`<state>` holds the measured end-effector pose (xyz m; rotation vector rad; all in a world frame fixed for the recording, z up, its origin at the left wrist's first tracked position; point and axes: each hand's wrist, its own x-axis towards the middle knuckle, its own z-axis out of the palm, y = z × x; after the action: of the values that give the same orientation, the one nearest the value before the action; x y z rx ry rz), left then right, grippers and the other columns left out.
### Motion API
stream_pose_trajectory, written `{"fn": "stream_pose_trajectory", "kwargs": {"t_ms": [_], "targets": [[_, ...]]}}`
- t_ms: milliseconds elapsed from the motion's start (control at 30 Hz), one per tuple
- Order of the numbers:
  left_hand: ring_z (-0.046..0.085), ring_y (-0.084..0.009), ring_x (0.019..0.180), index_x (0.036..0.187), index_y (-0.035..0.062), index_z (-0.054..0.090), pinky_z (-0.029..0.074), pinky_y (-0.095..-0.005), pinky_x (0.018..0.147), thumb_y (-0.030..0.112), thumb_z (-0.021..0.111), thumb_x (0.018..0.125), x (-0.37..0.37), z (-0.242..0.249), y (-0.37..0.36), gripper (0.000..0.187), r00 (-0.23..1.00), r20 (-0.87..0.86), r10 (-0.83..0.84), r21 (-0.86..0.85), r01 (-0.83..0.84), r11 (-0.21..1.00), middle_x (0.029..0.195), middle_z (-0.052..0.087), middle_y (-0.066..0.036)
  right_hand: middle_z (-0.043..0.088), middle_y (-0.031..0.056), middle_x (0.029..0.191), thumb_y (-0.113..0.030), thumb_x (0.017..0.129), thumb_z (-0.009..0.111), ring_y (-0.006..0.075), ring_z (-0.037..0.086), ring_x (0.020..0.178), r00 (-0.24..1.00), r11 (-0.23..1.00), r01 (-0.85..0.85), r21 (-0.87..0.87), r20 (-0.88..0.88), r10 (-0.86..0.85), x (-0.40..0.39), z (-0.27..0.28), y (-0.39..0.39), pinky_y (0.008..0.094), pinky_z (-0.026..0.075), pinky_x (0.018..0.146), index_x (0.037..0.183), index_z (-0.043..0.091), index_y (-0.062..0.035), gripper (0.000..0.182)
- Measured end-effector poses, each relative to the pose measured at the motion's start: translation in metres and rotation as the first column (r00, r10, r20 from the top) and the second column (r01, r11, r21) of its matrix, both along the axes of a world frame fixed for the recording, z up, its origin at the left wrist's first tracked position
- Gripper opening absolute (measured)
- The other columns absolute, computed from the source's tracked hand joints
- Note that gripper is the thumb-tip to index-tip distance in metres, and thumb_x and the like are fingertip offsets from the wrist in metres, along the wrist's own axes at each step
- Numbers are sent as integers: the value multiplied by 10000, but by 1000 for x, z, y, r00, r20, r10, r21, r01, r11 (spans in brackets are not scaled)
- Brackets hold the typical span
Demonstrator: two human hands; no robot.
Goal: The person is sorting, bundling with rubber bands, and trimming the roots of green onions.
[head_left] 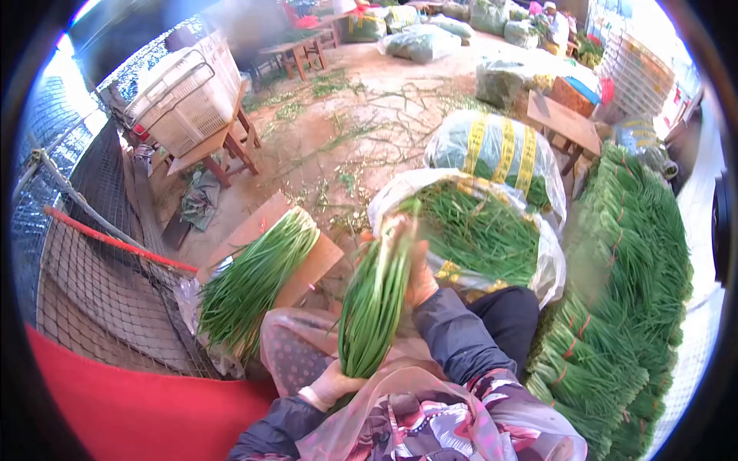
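Observation:
A bunch of garlic chives point(375, 296) lies across my lap, its pale stem ends pointing up and away. My left hand point(338, 382) is closed round the green leaf end. Near the stem end, my right hand point(420, 275) grips the same bunch from its right side; part of its fingers is hidden behind the stems. To the left, a pile of chives point(265, 269) rests on a low wooden board point(319, 261). Beyond my right hand stands an open clear plastic bag point(388, 188) with loose chives point(480, 230) in it.
Tied chive bundles point(623, 307) are stacked along the right. A closed bag with yellow tape point(500, 150) stands behind the open one. White crates point(188, 100) sit on a wooden bench at left, beside netting point(108, 296). Leaf scraps litter the floor; a person point(555, 29) is far back.

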<state>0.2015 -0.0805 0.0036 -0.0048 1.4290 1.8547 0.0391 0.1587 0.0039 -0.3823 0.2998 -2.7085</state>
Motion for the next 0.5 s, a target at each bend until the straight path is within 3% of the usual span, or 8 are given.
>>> {"fn": "stream_pose_trajectory", "kwargs": {"t_ms": [67, 100, 167, 233, 300, 333, 433, 500], "targets": [[587, -122, 965, 1199, 32, 599, 470, -284, 855, 39, 738, 756, -1, 0, -19, 465, 995, -38, -94, -54, 92, 994, 1103, 635, -29, 661, -3, 901, -546, 733, 728, 207, 653, 840, 959, 984, 164, 68, 223, -176, -19, 7, 17, 394, 559, 742, 1227, 566, -111, 679], [601, -118, 892, 1176, 28, 601, 488, -278, 786, 41, 739, 752, -1, 0, -29, 446, 992, -70, -104, -108, 97, 989, 1041, 642, -26, 549, -55, 659, -454, 821, 697, 127, 549, 594, 947, 982, 186, 21, 265, -185, -24, 24, 20, 325, 483, 551, 1154, 599, -113, 487], [605, -108, 779, 1135, 33, 603, 495, -268, 687, 35, 743, 745, 3, 7, -46, 414, 995, -49, -85, -145, 77, 986, 937, 648, -24, 376, -73, 538, -388, 868, 671, 85, 353, 458, 944, 976, 212, 54, 246, -218, -41, 16, 39, 282, 333, 453, 1125, 606, -109, 385], [603, -108, 679, 1102, 40, 605, 488, -262, 610, 30, 744, 741, 6, 37, -52, 387, 996, 25, -87, -238, 90, 967, 859, 653, -34, 326, -69, 505, -380, 891, 644, 85, 300, 425, 900, 903, 341, 262, 185, -394, -44, 17, 40, 273, 278, 430, 1098, 606, -80, 366], [590, -124, 602, 1051, 33, 624, 476, -262, 548, 17, 731, 740, 16, 35, -65, 329, 997, -24, -68, -232, 60, 971, 798, 645, -48, 463, -19, 638, -424, 897, 623, 132, 477, 608, 724, 667, 556, 497, 105, -682, -55, 23, 52, 313, 394, 538, 1042, 606, -83, 371], [589, -127, 597, 1046, 28, 627, 474, -262, 539, 21, 727, 744, 25, 39, -74, 318, 998, 58, -30, -231, 43, 972, 790, 641, -51, 496, -8, 712, -433, 897, 621, 149, 507, 714, 722, 677, 563, 474, 115, -682, -63, 20, 88, 331, 440, 623, 1002, 598, -102, 348], [581, -138, 564, 1020, 14, 630, 464, -259, 516, 39, 716, 755, 26, 45, -94, 280, 994, 55, 95, -249, -79, 965, 767, 624, -52, 327, -99, 534, -421, 899, 625, 32, 353, 455, 610, 553, 707, 441, 15, -792, -73, 22, 172, 250, 389, 460, 1093, 577, -106, 373], [577, -133, 555, 986, 22, 622, 461, -256, 504, 19, 719, 749, 19, 36, -92, 257, 984, 22, 178, -296, -163, 941, 755, 618, -46, 326, -88, 540, -435, 902, 616, 51, 370, 461, 712, 603, 667, 437, -137, -689, -60, 26, 171, 263, 384, 458, 1150, 570, -96, 423]]}}
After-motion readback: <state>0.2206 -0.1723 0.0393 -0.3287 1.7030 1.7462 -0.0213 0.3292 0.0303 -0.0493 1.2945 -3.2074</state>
